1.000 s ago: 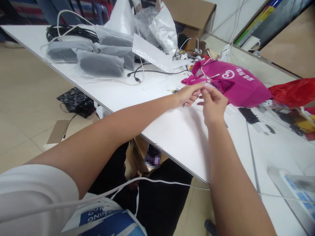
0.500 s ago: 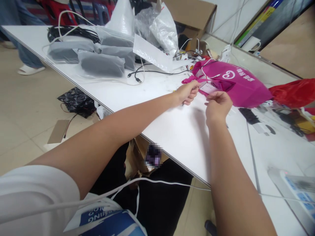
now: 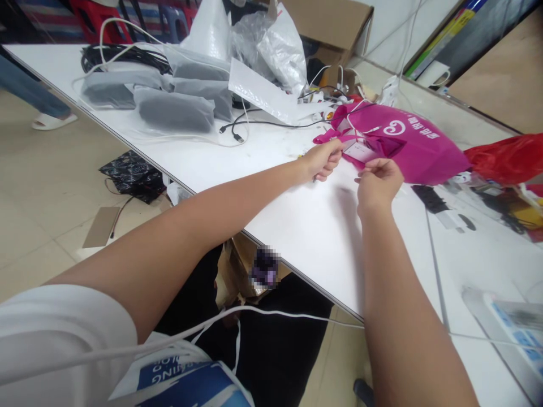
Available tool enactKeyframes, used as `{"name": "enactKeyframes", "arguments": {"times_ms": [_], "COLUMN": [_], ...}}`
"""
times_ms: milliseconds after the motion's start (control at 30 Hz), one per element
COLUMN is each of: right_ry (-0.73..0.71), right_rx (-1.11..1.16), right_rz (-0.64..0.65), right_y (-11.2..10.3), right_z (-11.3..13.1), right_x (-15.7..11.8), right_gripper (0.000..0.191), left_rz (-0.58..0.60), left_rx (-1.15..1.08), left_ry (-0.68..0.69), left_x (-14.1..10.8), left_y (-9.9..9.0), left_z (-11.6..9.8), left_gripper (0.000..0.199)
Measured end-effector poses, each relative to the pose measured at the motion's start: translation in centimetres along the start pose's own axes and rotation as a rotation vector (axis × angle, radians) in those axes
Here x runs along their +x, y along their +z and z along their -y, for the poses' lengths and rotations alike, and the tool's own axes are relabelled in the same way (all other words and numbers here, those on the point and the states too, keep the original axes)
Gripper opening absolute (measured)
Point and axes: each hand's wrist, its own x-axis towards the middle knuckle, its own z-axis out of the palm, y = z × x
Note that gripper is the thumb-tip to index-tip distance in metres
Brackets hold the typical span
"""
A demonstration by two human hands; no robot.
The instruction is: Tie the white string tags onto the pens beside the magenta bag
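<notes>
My left hand point(image 3: 323, 161) is closed in a fist above the white table point(image 3: 292, 226). A tiny dark tip shows below its fingers; what it belongs to is hidden. To its right, my right hand point(image 3: 380, 180) has thumb and fingers pinched together, and I cannot make out anything between them. A small white card point(image 3: 360, 151) with faint print shows just beyond and between the two hands, against the magenta bag point(image 3: 436, 150). Whether either hand touches the card or the bag cannot be told.
Grey wrapped packages point(image 3: 176, 110) and coiled black cable point(image 3: 123, 56) occupy the table's far left. Behind them are clear plastic bags point(image 3: 284, 51) and a cardboard box point(image 3: 335, 22). A red bag point(image 3: 509, 158) lies right. A white cable point(image 3: 271, 312) crosses before my lap.
My right hand has shifted slightly to the right, a little farther from my left hand, which stays put. At the far left, another person's leg has changed position.
</notes>
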Motion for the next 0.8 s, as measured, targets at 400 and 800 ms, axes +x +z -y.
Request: {"name": "enactKeyframes", "arguments": {"times_ms": [400,800], "right_ry": [-0.043,0.002], "right_rx": [-0.034,-0.009], "right_rz": [0.017,-0.002], "right_y": [-0.3,-0.4], "right_z": [-1.6,-0.8], "right_x": [0.8,0.4], "right_gripper": [0.025,0.028], "left_rz": [0.002,-0.004], "left_rx": [0.061,0.023], "left_ry": [0.012,-0.024], "left_x": [0.1,0.2], "left_y": [0.1,0.0], "left_z": [0.2,0.5], "left_gripper": [0.059,0.056]}}
